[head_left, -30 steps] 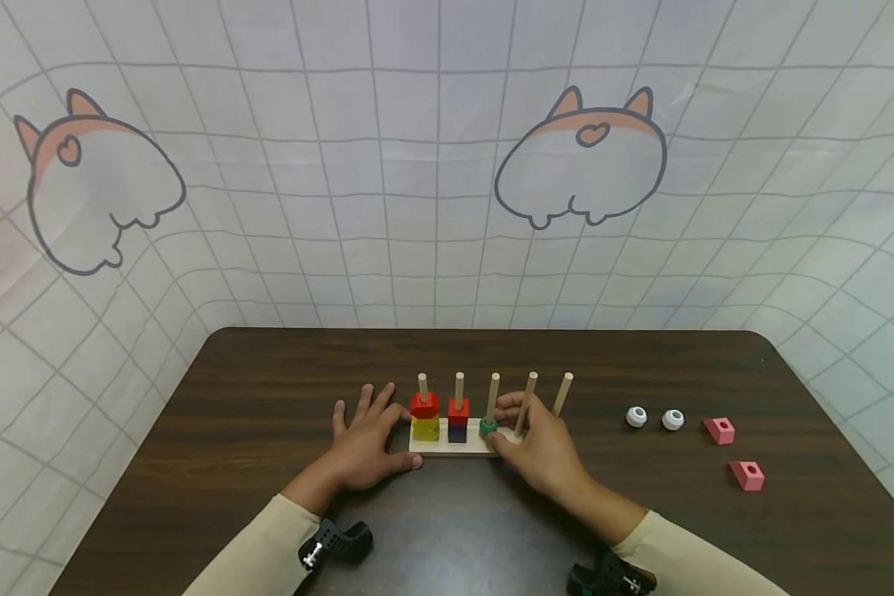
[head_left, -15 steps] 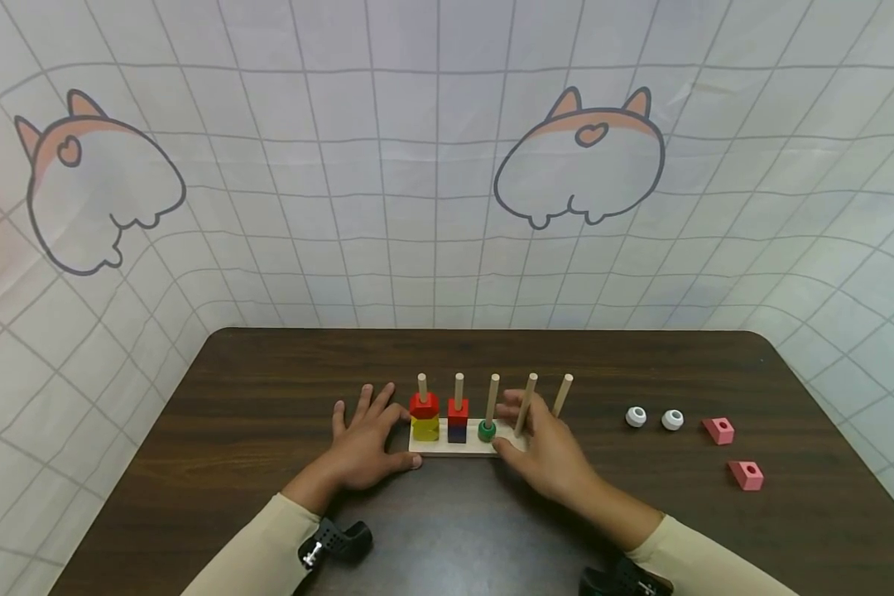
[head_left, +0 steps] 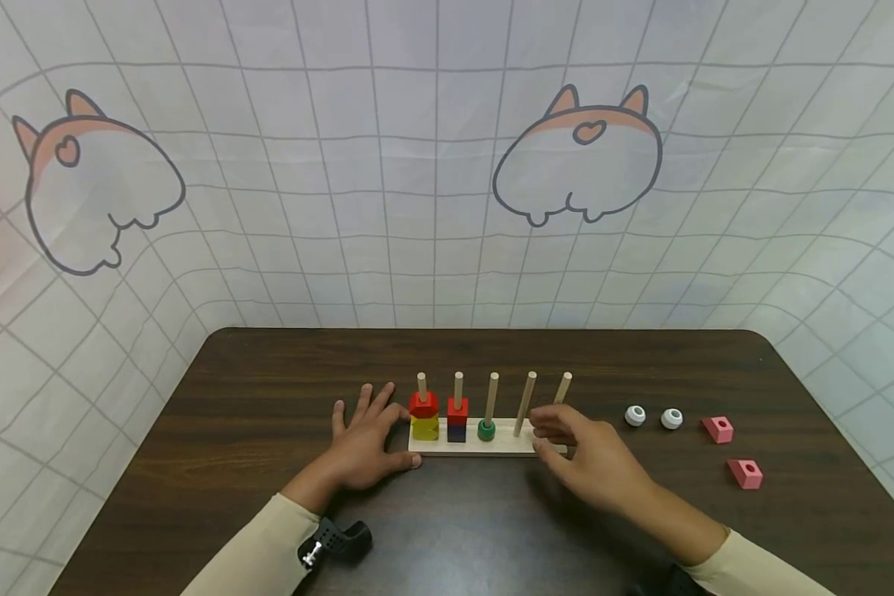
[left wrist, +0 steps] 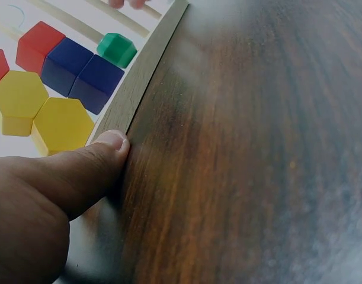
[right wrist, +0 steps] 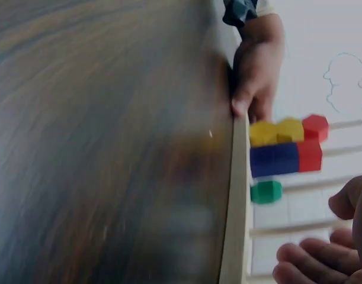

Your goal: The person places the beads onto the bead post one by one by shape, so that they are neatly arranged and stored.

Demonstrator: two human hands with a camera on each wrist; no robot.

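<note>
In the head view a pale wooden peg board (head_left: 507, 449) with several upright pegs stands on the table. Yellow blocks (head_left: 425, 428) topped by a red block (head_left: 423, 405) fill the leftmost peg. Dark blue blocks (left wrist: 98, 84) under a red one sit on the second peg, and a single green block (head_left: 486, 430) is at the foot of the third. My left hand (head_left: 368, 447) lies with spread fingers at the board's left end, its thumb touching the front edge. My right hand (head_left: 596, 455), holding nothing, hovers with loosely bent fingers by the board's right end.
To the right on the dark wooden table (head_left: 492, 538) lie two white beads (head_left: 636, 415) and two pink blocks (head_left: 746, 473). A white cloth with grid lines (head_left: 432, 207) hangs behind the table.
My right hand has let go of the green block, which stays on the third peg, and has moved right, away from it. The left hand keeps its place.
</note>
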